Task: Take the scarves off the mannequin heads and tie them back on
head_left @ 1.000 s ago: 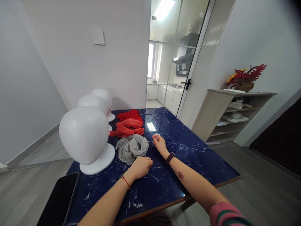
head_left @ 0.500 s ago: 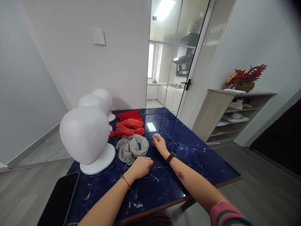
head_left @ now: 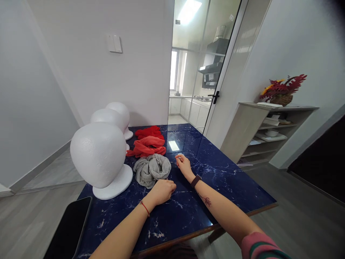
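Cloth bundles (head_left: 149,146) sit beside foam heads (head_left: 98,153) on the bench (head_left: 231,180), probably for easy reach. Left hand (head_left: 161,190) curls closed; whether the right hand (head_left: 183,165) grips anything is unclear.

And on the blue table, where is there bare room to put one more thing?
The largest bare patch of the table lies right of the right hand, up to the right edge. A smaller one lies between both forearms and the near edge. The left side is crowded: white heads, red cloths, gray cloth, phone.
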The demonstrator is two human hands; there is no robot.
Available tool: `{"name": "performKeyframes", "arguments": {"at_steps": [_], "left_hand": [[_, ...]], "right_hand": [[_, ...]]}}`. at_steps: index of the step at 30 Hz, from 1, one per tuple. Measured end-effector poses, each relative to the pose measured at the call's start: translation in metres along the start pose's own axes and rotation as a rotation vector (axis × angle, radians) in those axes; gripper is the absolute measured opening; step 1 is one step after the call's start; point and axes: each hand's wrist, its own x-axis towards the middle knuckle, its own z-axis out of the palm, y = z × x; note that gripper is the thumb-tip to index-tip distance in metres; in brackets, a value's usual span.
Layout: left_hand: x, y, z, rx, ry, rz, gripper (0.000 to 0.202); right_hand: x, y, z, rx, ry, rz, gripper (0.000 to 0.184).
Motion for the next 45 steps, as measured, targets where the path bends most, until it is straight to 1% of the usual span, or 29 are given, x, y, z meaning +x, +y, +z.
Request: {"name": "performKeyframes", "arguments": {"at_steps": [15, 23, 32, 45], "left_hand": [[-0.0002, -0.0004, 0.0007, 0.0, 0.002, 0.002, 0.017], [-0.0003, -0.0004, 0.0003, -0.001, -0.012, -0.002, 0.017], [-0.0002, -0.0006, 0.0003, -0.001, 0.006, 0.009, 0.017], [0.0, -0.0006, 0.0006, 0.009, 0.005, 0.008, 0.017]], "right_hand": [[0.0008, 0.0017, 0.0002, -0.001, -0.006, 0.0, 0.023], [-0.0002, -0.0015, -0.0003, 0.005, 0.0, 0.001, 0.023], [0.0006, 0.0003, 0.0, 0.017, -0.008, 0.017, 0.023], [-0.0004, -0.0024, -0.0002, -0.01, -0.005, 0.0, 0.023]]}}
